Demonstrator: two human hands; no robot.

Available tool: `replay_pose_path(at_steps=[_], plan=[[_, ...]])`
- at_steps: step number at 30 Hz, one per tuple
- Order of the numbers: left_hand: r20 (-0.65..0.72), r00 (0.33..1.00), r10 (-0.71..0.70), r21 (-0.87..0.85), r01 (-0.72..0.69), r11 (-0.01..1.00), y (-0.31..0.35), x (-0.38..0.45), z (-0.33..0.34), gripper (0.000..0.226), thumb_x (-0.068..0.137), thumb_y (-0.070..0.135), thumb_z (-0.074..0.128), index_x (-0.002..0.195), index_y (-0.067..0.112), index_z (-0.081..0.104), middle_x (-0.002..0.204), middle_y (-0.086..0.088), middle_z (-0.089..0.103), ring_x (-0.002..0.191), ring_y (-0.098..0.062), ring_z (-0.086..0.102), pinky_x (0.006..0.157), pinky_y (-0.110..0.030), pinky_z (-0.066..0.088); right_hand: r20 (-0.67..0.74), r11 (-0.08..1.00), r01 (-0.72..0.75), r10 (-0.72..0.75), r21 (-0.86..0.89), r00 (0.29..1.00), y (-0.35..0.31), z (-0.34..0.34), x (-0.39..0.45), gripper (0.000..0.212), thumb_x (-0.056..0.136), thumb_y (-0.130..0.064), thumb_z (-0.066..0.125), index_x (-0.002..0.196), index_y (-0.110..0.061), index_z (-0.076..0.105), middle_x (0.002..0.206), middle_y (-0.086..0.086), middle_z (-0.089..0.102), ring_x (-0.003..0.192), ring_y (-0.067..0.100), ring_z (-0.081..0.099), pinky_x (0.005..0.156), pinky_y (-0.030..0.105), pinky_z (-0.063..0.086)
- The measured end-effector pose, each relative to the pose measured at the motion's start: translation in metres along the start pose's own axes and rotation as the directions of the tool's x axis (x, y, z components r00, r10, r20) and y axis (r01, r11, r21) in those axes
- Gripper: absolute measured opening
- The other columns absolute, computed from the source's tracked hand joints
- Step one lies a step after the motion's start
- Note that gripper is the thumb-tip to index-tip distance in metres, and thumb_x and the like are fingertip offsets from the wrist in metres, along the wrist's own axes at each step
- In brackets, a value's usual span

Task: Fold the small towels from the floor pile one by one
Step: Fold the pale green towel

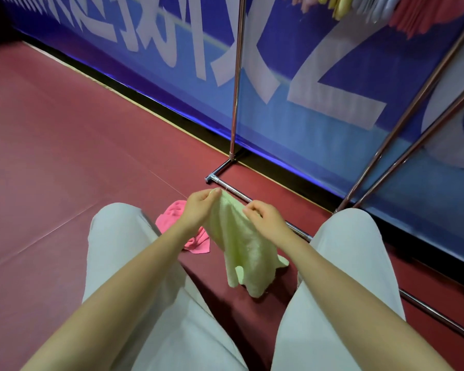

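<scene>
Green towel hangs in air between my knees, above floor, bunched and twisted at bottom. My left hand pinches towel's top far corner; my right hand grips top edge just beside it. Hands too close, I judge: slide right hand along edge to next corner, pull edge taut, shake out twist before first fold. Pink towel lies on floor left of green towel, partly behind my left wrist. Rack bar runs just beyond green towel.

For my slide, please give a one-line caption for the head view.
Both hands, left and right, hold up a green towel; a pink towel lies on the floor.
</scene>
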State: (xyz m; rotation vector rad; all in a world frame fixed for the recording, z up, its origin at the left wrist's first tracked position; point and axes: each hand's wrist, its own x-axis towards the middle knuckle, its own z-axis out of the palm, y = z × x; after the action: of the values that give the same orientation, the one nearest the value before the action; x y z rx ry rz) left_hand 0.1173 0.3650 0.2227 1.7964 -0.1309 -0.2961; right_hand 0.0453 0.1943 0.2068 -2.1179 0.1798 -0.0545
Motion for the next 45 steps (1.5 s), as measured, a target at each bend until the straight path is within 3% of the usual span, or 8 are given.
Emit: replay_pose_path(at_steps=[9,16,20,23,30,34,40,45], plan=[[-0.022,1.0,0.0,-0.048,-0.001,0.999,-0.006,0.004,-0.012,0.027,0.099,0.023,0.051,0.075,0.017,0.062,0.089,-0.021,0.068,0.077,-0.019,0.057,0.072,-0.033,0.048,0.142,0.988,0.046,-0.025,-0.151,0.99,0.008,0.039,-0.005,0.035,0.099,-0.022,0.045,0.065,-0.021,0.035,0.058,-0.005,0.036,0.057,0.011,0.031,0.053,0.029,0.024],[-0.184,0.983,-0.012,-0.099,-0.007,0.995,0.001,0.008,-0.027,0.033,0.1,0.021,0.048,0.069,0.013,0.055,0.051,0.015,0.054,0.049,0.002,0.047,0.053,-0.016,0.039,0.219,0.967,0.022,0.035,-0.253,0.975,0.018,0.05,-0.004,0.04,0.1,-0.025,0.042,0.063,-0.021,0.028,0.06,-0.005,0.036,0.065,0.019,0.037,0.059,0.034,0.023],[-0.261,0.965,0.039,-0.048,-0.054,0.997,-0.002,0.012,-0.038,0.039,0.096,0.032,0.047,0.076,0.0,0.057,0.074,-0.003,0.049,0.069,-0.013,0.041,0.066,-0.029,0.033,0.261,0.942,-0.097,0.186,-0.322,0.947,0.039,0.047,-0.006,0.039,0.102,-0.027,0.038,0.064,-0.02,0.032,0.064,-0.005,0.039,0.071,0.021,0.041,0.061,0.033,0.026],[-0.342,0.94,0.006,-0.083,-0.037,0.996,-0.001,0.015,-0.044,0.035,0.1,0.024,0.045,0.07,0.01,0.058,0.066,0.009,0.061,0.06,-0.003,0.051,0.06,-0.02,0.041,0.274,0.904,-0.193,0.311,-0.382,0.91,0.054,0.042,-0.006,0.038,0.102,-0.028,0.034,0.065,-0.02,0.036,0.07,-0.003,0.044,0.077,0.021,0.044,0.066,0.032,0.029],[-0.438,0.887,-0.146,-0.177,0.074,0.981,-0.005,0.027,-0.05,0.034,0.097,0.022,0.042,0.066,0.016,0.053,0.068,0.0,0.056,0.062,-0.014,0.049,0.061,-0.029,0.04,0.096,0.959,-0.248,0.262,-0.134,0.96,0.031,0.027,0.007,0.031,0.101,-0.02,0.037,0.07,-0.016,0.042,0.071,-0.002,0.043,0.073,0.018,0.043,0.063,0.03,0.031],[-0.353,0.918,-0.181,-0.092,0.159,0.983,-0.003,0.026,-0.039,0.036,0.099,0.02,0.044,0.064,0.017,0.055,0.065,0.0,0.051,0.059,-0.013,0.042,0.056,-0.027,0.035,-0.014,0.972,-0.202,0.205,0.124,0.979,0.0,0.011,0.013,0.028,0.098,-0.017,0.045,0.072,-0.008,0.052,0.068,0.003,0.047,0.063,0.008,0.039,0.057,0.019,0.032],[-0.031,0.997,-0.07,0.1,0.072,0.992,0.0,0.004,-0.007,0.023,0.092,0.039,0.061,0.089,0.019,0.07,0.067,0.009,0.064,0.049,0.005,0.05,0.059,-0.022,0.04,-0.005,0.907,-0.163,0.179,0.387,0.984,-0.011,0.001,0.012,0.042,0.091,-0.033,0.054,0.088,0.01,0.056,0.079,0.005,0.047,0.076,0.015,0.043,0.071,0.03,0.036],[0.247,0.967,-0.065,0.061,0.052,0.997,0.01,-0.012,0.01,0.013,0.094,0.036,0.06,0.091,0.029,0.071,0.055,0.019,0.062,0.053,0.001,0.053,0.051,-0.012,0.044,0.042,0.874,-0.164,0.162,0.457,0.986,-0.015,-0.001,0.015,0.023,0.096,-0.013,0.049,0.086,-0.017,0.069,0.081,0.003,0.068,0.076,0.013,0.062,0.072,0.027,0.051]])
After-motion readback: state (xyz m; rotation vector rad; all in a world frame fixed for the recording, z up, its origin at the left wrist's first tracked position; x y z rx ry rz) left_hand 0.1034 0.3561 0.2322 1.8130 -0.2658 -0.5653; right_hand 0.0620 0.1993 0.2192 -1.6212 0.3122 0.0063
